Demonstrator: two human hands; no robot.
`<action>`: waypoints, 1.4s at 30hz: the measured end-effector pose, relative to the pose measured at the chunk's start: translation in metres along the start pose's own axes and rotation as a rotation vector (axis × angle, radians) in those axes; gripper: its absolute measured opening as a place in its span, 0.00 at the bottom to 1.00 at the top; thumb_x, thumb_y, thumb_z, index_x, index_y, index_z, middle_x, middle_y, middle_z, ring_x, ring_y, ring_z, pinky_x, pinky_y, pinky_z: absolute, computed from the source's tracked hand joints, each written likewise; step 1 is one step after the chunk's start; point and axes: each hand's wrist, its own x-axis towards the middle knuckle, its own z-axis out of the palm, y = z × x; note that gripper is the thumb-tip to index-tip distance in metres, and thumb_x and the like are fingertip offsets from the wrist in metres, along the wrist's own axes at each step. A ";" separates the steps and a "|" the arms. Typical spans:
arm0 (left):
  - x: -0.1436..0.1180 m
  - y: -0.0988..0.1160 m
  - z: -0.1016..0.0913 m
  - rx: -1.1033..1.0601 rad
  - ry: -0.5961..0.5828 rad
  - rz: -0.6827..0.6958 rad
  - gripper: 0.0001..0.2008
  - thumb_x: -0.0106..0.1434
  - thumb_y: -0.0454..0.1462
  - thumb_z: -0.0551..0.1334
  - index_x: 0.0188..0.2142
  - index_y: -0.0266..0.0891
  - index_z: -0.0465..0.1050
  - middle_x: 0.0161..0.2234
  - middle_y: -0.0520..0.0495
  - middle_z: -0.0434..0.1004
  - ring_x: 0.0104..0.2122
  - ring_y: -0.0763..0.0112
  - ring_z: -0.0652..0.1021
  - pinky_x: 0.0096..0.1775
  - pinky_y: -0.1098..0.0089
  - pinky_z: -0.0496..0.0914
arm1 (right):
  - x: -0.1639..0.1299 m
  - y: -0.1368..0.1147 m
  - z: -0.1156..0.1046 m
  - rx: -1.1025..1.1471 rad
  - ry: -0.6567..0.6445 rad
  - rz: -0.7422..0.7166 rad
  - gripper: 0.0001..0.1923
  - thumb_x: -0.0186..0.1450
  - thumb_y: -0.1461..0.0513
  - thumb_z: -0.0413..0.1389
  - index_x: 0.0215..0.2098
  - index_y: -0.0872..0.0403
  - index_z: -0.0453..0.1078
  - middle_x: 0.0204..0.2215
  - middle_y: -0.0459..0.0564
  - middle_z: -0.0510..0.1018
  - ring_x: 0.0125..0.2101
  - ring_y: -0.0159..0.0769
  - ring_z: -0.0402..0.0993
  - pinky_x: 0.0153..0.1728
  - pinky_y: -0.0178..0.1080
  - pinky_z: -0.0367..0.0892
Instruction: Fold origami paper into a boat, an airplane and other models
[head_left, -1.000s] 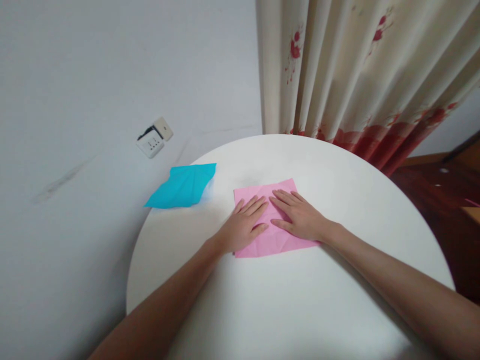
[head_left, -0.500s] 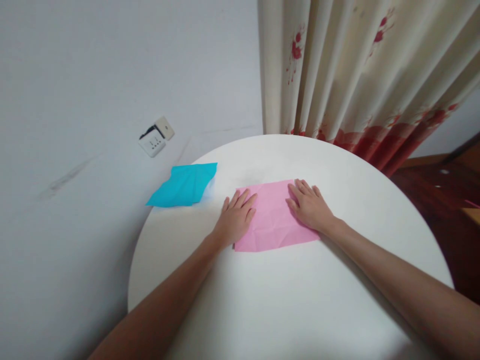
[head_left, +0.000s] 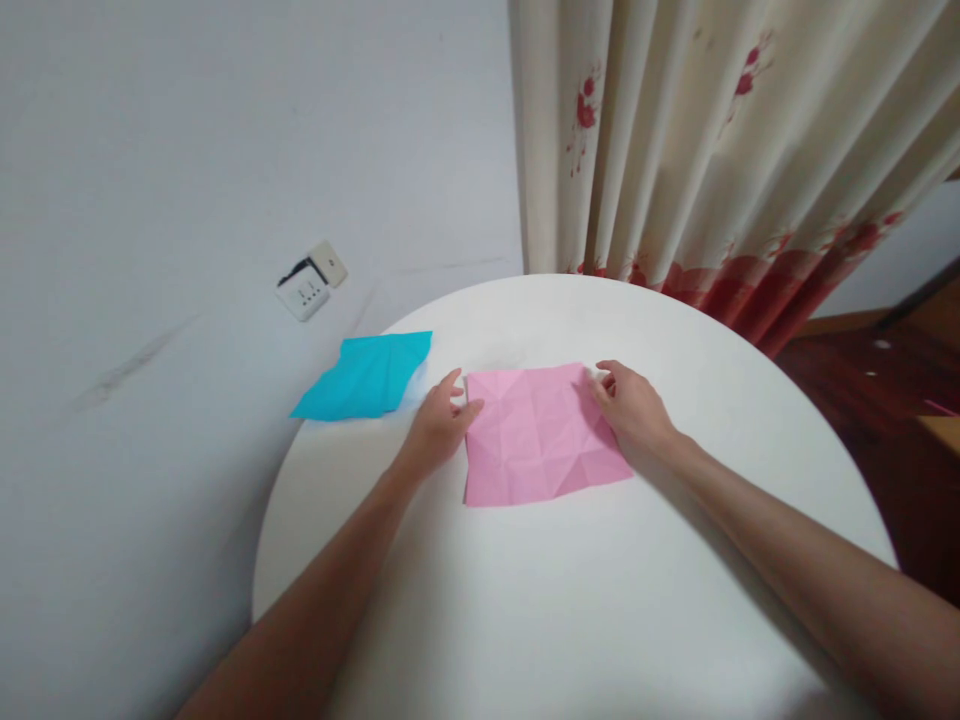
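A creased sheet of pink paper (head_left: pixel 536 435) lies on the white round table (head_left: pixel 570 600), its folds forming a grid of lines. Along its left edge, my left hand (head_left: pixel 439 425) is open: the thumb reaches over the paper and the curled fingers stay apart from it, outside the edge. My right hand (head_left: pixel 637 405) is at the upper right corner, fingers bent, with the paper's edge at the thumb and fingertips. That corner looks slightly raised.
A blue sheet of paper (head_left: pixel 367 375) lies at the table's left rim, with something pale under it. A wall socket (head_left: pixel 304 292) is on the wall beyond. Behind the table hangs a cream and red curtain (head_left: pixel 660 150).
Both hands, flat on the pink paper before, have drawn outward to its left and right edges with fingers curled. The paper shows more of its surface; the blue paper stays put.
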 end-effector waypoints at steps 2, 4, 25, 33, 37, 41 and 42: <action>-0.001 0.000 -0.005 0.015 -0.079 -0.052 0.36 0.63 0.48 0.62 0.66 0.35 0.60 0.40 0.44 0.79 0.33 0.66 0.79 0.37 0.67 0.71 | -0.003 -0.002 -0.005 -0.067 -0.033 0.019 0.23 0.72 0.52 0.49 0.59 0.55 0.68 0.39 0.59 0.83 0.39 0.48 0.79 0.38 0.42 0.66; -0.002 0.000 -0.009 0.028 -0.121 -0.065 0.37 0.62 0.49 0.63 0.65 0.34 0.61 0.32 0.49 0.79 0.31 0.65 0.78 0.34 0.68 0.69 | -0.005 -0.003 -0.008 -0.127 -0.073 0.027 0.24 0.72 0.52 0.49 0.60 0.55 0.68 0.39 0.60 0.83 0.39 0.49 0.79 0.37 0.42 0.66; -0.002 0.010 -0.007 -0.543 0.018 -0.143 0.16 0.49 0.43 0.72 0.35 0.35 0.82 0.35 0.43 0.85 0.33 0.62 0.81 0.35 0.68 0.73 | 0.002 0.002 0.014 1.077 -0.021 0.175 0.33 0.47 0.58 0.70 0.50 0.57 0.71 0.18 0.35 0.66 0.18 0.28 0.63 0.23 0.34 0.61; -0.001 0.006 -0.005 -0.621 0.007 -0.130 0.16 0.48 0.46 0.73 0.30 0.36 0.81 0.30 0.46 0.84 0.29 0.66 0.79 0.32 0.70 0.73 | 0.003 0.003 0.014 1.142 -0.045 0.200 0.19 0.47 0.52 0.72 0.25 0.54 0.70 0.20 0.44 0.73 0.20 0.31 0.68 0.22 0.36 0.63; -0.001 0.007 -0.004 -0.689 -0.029 -0.173 0.18 0.47 0.47 0.74 0.32 0.36 0.82 0.30 0.45 0.83 0.29 0.64 0.80 0.32 0.67 0.75 | 0.004 0.000 0.006 1.053 -0.082 0.237 0.19 0.50 0.51 0.69 0.28 0.54 0.72 0.22 0.47 0.77 0.21 0.33 0.71 0.21 0.35 0.64; -0.002 0.010 -0.004 -0.679 -0.045 -0.191 0.20 0.48 0.49 0.73 0.34 0.37 0.82 0.29 0.45 0.83 0.29 0.63 0.81 0.32 0.66 0.76 | 0.007 0.000 -0.001 1.007 -0.078 0.242 0.17 0.51 0.53 0.68 0.30 0.55 0.73 0.22 0.46 0.78 0.20 0.33 0.71 0.21 0.34 0.63; -0.002 0.010 -0.004 -0.680 -0.050 -0.192 0.20 0.48 0.49 0.73 0.35 0.37 0.82 0.30 0.45 0.83 0.30 0.63 0.81 0.33 0.66 0.76 | 0.007 0.000 -0.001 1.014 -0.074 0.238 0.16 0.51 0.53 0.68 0.31 0.54 0.74 0.23 0.46 0.78 0.20 0.33 0.71 0.21 0.35 0.64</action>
